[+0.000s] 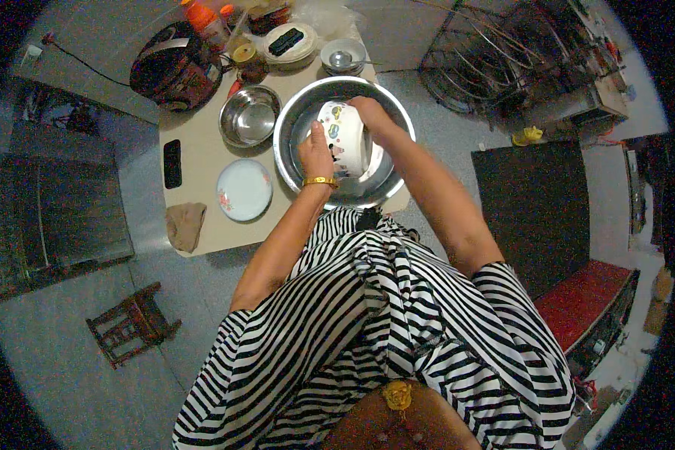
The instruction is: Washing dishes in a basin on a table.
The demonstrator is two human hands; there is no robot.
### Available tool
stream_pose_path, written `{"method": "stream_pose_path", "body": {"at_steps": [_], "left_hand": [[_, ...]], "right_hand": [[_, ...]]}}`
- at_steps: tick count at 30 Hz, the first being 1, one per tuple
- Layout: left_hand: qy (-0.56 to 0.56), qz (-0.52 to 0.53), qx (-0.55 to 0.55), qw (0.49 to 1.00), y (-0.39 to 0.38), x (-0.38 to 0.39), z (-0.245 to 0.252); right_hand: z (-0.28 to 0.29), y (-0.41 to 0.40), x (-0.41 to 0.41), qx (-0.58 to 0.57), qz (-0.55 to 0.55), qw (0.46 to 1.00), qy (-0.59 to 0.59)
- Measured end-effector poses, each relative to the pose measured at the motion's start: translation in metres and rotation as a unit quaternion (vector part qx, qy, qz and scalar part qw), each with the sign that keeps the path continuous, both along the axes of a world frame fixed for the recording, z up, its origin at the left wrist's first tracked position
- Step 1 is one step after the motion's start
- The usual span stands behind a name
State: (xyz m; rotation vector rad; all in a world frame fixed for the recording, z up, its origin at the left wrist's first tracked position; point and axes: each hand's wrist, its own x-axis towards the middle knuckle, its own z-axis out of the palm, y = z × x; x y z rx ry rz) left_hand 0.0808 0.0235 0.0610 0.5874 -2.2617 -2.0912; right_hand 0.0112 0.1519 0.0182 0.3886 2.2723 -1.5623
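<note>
A white bowl (343,142) with printed cartoon figures is tilted on its side over a large stainless steel basin (355,198). My left hand (316,154) grips the outside of the bowl, thumb up along its wall; a gold bangle circles that wrist. At the bowl's far right rim is my right hand (369,114), its fingers partly hidden behind the rim. Left of the basin stands a smaller steel bowl (250,117). A pale plate with pink flowers (244,189) lies nearer to me.
The table (219,233) also holds a black phone (172,163), a brown cloth (185,226), a dark rice cooker (174,67), a lidded container (289,48) and stacked bowls (343,56). A small wooden chair (133,324) stands on the floor at left.
</note>
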Motion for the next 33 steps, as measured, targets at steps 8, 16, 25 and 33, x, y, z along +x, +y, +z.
{"method": "stream_pose_path", "body": {"at_steps": [8, 16, 25, 33], "left_hand": [[-0.064, 0.076, 0.055, 0.994, -0.007, -0.008, -0.046], [-0.012, -0.102, -0.126, 0.987, -0.006, -0.001, -0.015], [0.092, -0.266, -0.214, 0.935, -0.019, -0.008, -0.031], [0.384, -0.476, -0.410, 0.677, -0.030, -0.020, -0.046]], "right_hand": [[0.031, -0.057, 0.081, 0.361, 0.035, 0.816, 0.450], [0.027, -0.014, 0.022, 0.250, 0.110, 0.956, 0.104], [-0.050, 0.044, 0.019, -0.375, 0.003, 0.904, -0.206], [-0.028, 0.052, 0.043, -0.471, -0.016, 0.776, -0.418]]}}
